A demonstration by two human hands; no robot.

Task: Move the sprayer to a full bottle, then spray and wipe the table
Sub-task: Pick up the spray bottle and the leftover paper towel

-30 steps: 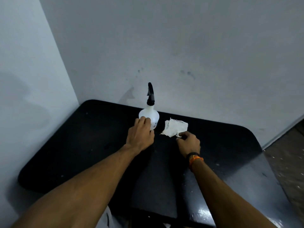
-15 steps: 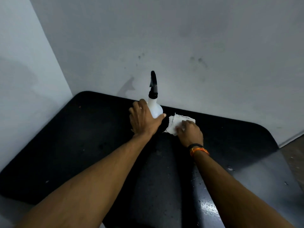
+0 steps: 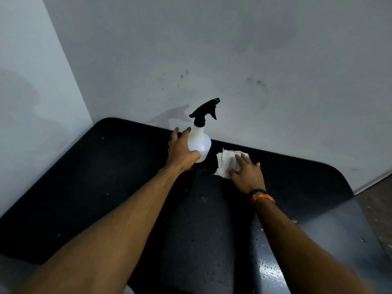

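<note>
A white spray bottle (image 3: 201,143) with a black trigger sprayer (image 3: 205,111) stands upright near the back edge of the black table (image 3: 106,177), its nozzle pointing right. My left hand (image 3: 182,151) is wrapped around the bottle's left side. Just right of the bottle lies a crumpled white cloth (image 3: 228,161). My right hand (image 3: 247,174) lies flat on the cloth's near part, fingers spread, pressing it to the tabletop.
Grey walls meet in a corner behind and left of the table. The table's rounded right corner (image 3: 339,177) borders a brown floor (image 3: 375,202). Water droplets (image 3: 267,262) glisten on the near right of the tabletop.
The sprayer head has turned so its nozzle now points right. My left hand has closed around the bottle. My right hand has spread flat over the cloth.
</note>
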